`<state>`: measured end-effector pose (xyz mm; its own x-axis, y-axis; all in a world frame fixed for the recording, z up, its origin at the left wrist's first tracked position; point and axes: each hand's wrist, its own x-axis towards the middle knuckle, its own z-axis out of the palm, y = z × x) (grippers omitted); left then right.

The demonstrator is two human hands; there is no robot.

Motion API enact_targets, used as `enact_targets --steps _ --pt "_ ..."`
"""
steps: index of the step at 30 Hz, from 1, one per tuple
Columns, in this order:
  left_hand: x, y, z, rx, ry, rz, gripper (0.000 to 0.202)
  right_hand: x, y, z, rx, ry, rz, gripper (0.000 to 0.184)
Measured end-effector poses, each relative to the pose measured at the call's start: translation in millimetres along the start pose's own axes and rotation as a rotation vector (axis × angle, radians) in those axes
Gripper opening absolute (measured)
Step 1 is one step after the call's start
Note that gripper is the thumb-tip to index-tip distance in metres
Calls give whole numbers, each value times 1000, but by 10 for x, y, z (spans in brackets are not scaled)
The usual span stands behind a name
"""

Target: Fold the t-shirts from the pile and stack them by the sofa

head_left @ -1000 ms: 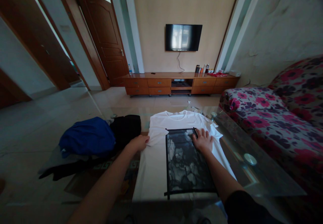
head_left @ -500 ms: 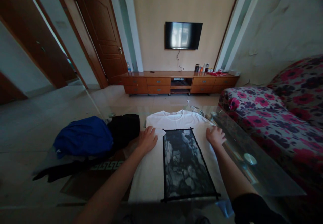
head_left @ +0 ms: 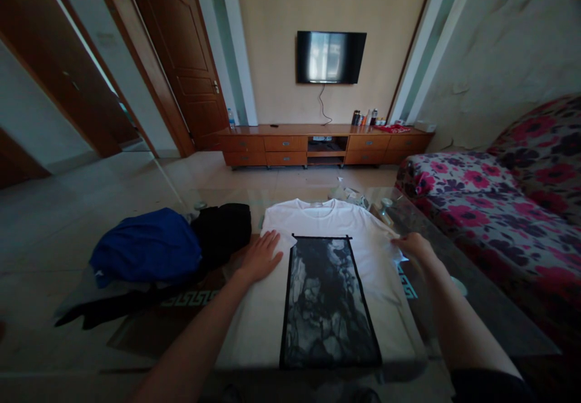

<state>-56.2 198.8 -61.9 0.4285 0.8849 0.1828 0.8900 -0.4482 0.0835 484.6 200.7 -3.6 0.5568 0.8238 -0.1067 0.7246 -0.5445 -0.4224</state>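
A white T-shirt [head_left: 254,324] with a dark framed print on its front lies spread on the glass table, its neckline facing away from me. My left hand [head_left: 261,258] rests flat on the shirt's left side, fingers spread, near the folded-in left sleeve. On the far right, my right hand [head_left: 414,247] pinches the right sleeve and holds it out to the side. The shirt's lower hem reaches the near table edge.
Left of the shirt lie a blue garment [head_left: 145,245] and a black garment [head_left: 224,230] in a heap. The glass table [head_left: 490,312] extends to the right, beside a floral sofa [head_left: 463,179]. A low wooden cabinet [head_left: 285,144] stands beyond, under a television [head_left: 330,58].
My right hand has gone from lying open on the shirt to gripping its right sleeve, pulling it outward to the right. My left hand has shifted slightly toward me and left, still flat.
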Motion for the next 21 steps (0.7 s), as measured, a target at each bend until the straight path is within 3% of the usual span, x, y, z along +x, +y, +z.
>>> enact_targets --steps 3,5,11,13,17,21 --pt "-15 15 -15 4 -10 -1 67 68 -63 77 4 -84 -14 36" --pt "-17 27 -31 1 -12 -3 67 78 -95 155 7 -72 -10 39" --pt "-21 67 -78 -11 10 -5 65 84 -15 403 50 169 88 89" --pt "-23 77 -91 -10 9 -3 65 106 25 439 78 193 113 87" --pt "-25 86 -101 -6 9 -9 65 89 46 451 19 119 100 79" --pt "-24 86 -102 -3 1 -14 66 4 32 408 -65 159 120 75"
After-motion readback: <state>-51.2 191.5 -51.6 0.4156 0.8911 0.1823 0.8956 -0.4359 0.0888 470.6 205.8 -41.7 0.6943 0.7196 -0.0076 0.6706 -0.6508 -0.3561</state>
